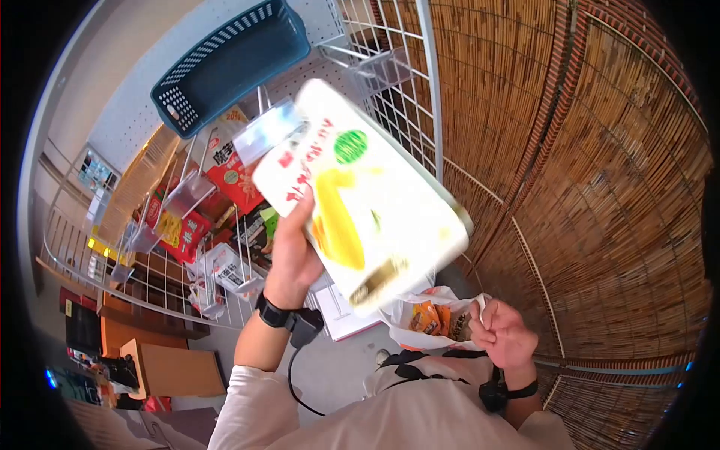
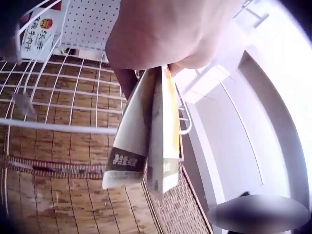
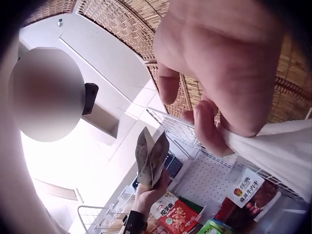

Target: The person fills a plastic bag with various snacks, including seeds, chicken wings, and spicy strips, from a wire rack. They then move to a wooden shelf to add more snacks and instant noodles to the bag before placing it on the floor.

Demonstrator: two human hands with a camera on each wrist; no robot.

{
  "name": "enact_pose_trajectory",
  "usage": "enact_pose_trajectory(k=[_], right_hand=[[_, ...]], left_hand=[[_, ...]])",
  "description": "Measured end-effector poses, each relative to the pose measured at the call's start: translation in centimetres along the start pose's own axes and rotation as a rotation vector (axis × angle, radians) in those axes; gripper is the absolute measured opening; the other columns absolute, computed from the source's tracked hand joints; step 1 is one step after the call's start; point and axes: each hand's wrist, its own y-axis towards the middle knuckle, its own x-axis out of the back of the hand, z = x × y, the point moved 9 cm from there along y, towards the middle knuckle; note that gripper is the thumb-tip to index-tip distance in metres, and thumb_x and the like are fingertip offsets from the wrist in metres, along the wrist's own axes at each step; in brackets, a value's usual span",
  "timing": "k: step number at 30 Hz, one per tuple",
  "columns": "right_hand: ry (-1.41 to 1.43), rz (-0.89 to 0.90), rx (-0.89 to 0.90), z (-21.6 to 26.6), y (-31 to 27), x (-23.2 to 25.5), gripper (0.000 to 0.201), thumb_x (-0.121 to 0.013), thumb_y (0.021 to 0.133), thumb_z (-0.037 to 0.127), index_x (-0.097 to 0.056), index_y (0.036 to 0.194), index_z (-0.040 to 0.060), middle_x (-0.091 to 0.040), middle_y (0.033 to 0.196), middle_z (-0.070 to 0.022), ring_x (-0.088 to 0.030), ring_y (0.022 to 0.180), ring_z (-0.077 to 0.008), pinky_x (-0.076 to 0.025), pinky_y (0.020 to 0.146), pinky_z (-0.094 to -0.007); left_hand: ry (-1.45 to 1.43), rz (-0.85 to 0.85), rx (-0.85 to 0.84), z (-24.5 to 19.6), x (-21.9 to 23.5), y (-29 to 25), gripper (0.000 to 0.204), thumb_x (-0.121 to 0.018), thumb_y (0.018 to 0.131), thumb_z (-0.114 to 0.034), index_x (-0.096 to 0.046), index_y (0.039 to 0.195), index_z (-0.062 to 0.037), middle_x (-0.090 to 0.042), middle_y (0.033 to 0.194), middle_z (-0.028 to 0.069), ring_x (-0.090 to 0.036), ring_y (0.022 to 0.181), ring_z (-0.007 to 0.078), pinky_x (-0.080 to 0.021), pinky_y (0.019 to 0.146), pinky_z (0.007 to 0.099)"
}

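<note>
My left hand (image 1: pixel 294 259) grips white snack pouches with yellow fruit-like pictures and a green round mark; the front pouch (image 1: pixel 390 210) is raised before the rack and blurred. From the left wrist view, two pouches hang side by side below that hand, a left pouch (image 2: pixel 127 146) and a right pouch (image 2: pixel 165 146), spread apart at their lower ends. Lower right, my right hand (image 1: pixel 506 334) pinches the edge of a white plastic bag (image 1: pixel 405 334). Inside the bag are orange packets (image 1: pixel 429 318). In the right wrist view, the bag (image 3: pixel 273 146) stretches taut from the curled fingers.
A dark blue basket (image 1: pixel 232 64) sits on top of the white wire rack (image 1: pixel 437 90). Red snack packs (image 1: pixel 232 184) and other packets fill the rack at left. A woven reed screen (image 1: pixel 510 90) stands close on the right. Behind is a wooden desk (image 1: pixel 176 367).
</note>
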Motion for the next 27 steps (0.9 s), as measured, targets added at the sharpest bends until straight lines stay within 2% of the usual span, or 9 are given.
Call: enact_pose_trajectory(k=[4,6,8,12,14,16,18,25,27], right_hand=[[-0.003,-0.058,-0.058,-0.3,0.1,0.9,0.021,-0.053,0.066,0.013,-0.042,0.08,0.0023,-0.039,0.089,-0.009,-0.032,0.059,-0.0095,-0.028,0.049,-0.0215],[0.068,0.111,-0.01,-0.1,0.0,0.1,0.022,-0.059,0.073,0.016,-0.043,0.08,0.0018,-0.038,0.085,-0.0054,-0.035,0.061,-0.0085,-0.03,0.051,-0.0215],[0.054,0.127,-0.039,-0.3,-0.1,-0.5,0.022,-0.059,0.073,0.015,-0.043,0.08,0.0016,-0.036,0.084,-0.005,-0.033,0.061,-0.0083,-0.029,0.051,-0.0208],[0.055,0.171,-0.067,-1.2,-0.1,-1.1,0.022,-0.059,0.073,0.015,-0.042,0.079,0.0013,-0.034,0.085,-0.0062,-0.032,0.062,-0.0089,-0.029,0.05,-0.0208],[0.051,0.17,-0.085,-1.7,0.1,-1.7,0.023,-0.059,0.072,0.015,-0.042,0.079,0.0016,-0.034,0.085,-0.0065,-0.032,0.063,-0.0093,-0.029,0.051,-0.0211],[0.011,0.161,-0.155,-3.1,0.1,-2.4,0.024,-0.06,0.071,0.016,-0.042,0.078,0.0019,-0.035,0.084,-0.0062,-0.032,0.062,-0.0094,-0.028,0.051,-0.0212],[-0.043,0.191,-0.149,-3.8,0.1,-3.4,0.026,-0.061,0.072,0.019,-0.042,0.078,0.0025,-0.035,0.081,-0.0051,-0.032,0.062,-0.0094,-0.027,0.051,-0.0211],[-0.087,0.187,-0.244,-5.4,-0.5,-3.8,0.029,-0.063,0.072,0.023,-0.042,0.074,0.0034,-0.033,0.079,-0.0025,-0.03,0.061,-0.0089,-0.024,0.05,-0.0208],[-0.076,0.193,-0.272,-5.1,-0.7,-4.1,0.028,-0.062,0.071,0.021,-0.041,0.073,0.002,-0.033,0.08,-0.0037,-0.029,0.061,-0.0091,-0.024,0.049,-0.0211]], left_hand=[[0.159,0.054,0.107,3.8,-0.4,-4.1,0.042,-0.057,0.089,-0.011,-0.044,0.128,0.0001,-0.055,0.123,0.0106,-0.055,0.111,0.0203,-0.045,0.094,0.0345],[0.292,-0.002,0.137,5.7,1.7,-5.4,0.042,-0.059,0.087,-0.007,-0.045,0.126,0.0009,-0.058,0.119,0.0114,-0.059,0.105,0.0208,-0.049,0.088,0.0334],[0.606,0.061,0.024,6.8,5.4,-6.6,0.03,-0.059,0.086,-0.004,-0.055,0.115,0.0029,-0.062,0.111,0.0119,-0.061,0.097,0.0199,-0.051,0.08,0.0308],[1.105,0.669,0.03,12.3,5.2,-9.9,0.021,-0.058,0.085,-0.006,-0.062,0.104,0.0024,-0.063,0.105,0.0157,-0.061,0.096,0.0281,-0.048,0.084,0.0357],[1.216,0.725,0.277,18.1,7.8,-11.7,0.025,-0.056,0.085,-0.004,-0.061,0.108,0.0006,-0.063,0.107,0.0176,-0.06,0.099,0.0311,-0.046,0.088,0.036],[1.311,0.712,0.284,22.3,8.1,-12.2,0.032,-0.056,0.079,0.0,-0.061,0.111,-0.0012,-0.062,0.108,0.0175,-0.059,0.1,0.031,-0.046,0.088,0.0357],[1.346,0.71,-0.087,24.3,7.4,-11.2,0.039,-0.057,0.072,0.002,-0.06,0.111,-0.0012,-0.063,0.104,0.0186,-0.059,0.099,0.0332,-0.047,0.087,0.0373],[1.498,0.243,-0.073,30.1,11.1,-7.9,0.009,-0.061,0.067,-0.005,-0.062,0.074,0.0003,-0.061,0.076,0.0225,-0.06,0.076,0.0392,-0.048,0.069,0.0463],[1.498,0.26,0.093,30.8,10.9,-7.8,0.012,-0.06,0.07,-0.007,-0.063,0.079,0.0005,-0.062,0.079,0.0229,-0.06,0.079,0.0391,-0.048,0.071,0.0456]])
